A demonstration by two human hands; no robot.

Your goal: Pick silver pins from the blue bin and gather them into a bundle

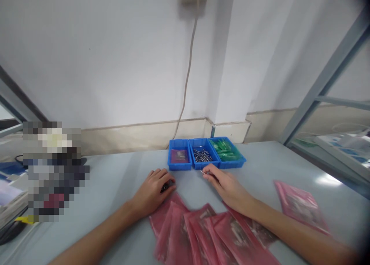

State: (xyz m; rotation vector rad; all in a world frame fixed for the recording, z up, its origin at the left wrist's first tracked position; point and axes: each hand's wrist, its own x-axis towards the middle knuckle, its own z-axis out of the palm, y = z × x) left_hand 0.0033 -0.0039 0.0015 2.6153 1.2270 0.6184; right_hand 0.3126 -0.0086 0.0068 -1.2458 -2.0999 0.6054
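My left hand (156, 189) rests on the table, its fingers curled round some small dark parts (167, 186). Between the thumb and fingertips of my right hand (224, 184) is a thin metal pin (202, 172), just in front of the blue bins. Small metal pins (202, 156) fill the middle bin (199, 166). The left bin (179, 166) holds a pink packet (179, 156), the right bin (232, 164) green packets (226, 150). Several pink bags (199, 234) with parts inside lie fanned out below and between my hands.
Another stack of pink bags (302, 207) lies on the table (121, 180) at the right. A cable (189, 60) hangs down the wall behind the bins. Metal frames (326, 72) stand at both sides. A blurred-out area and a black cable are at the left.
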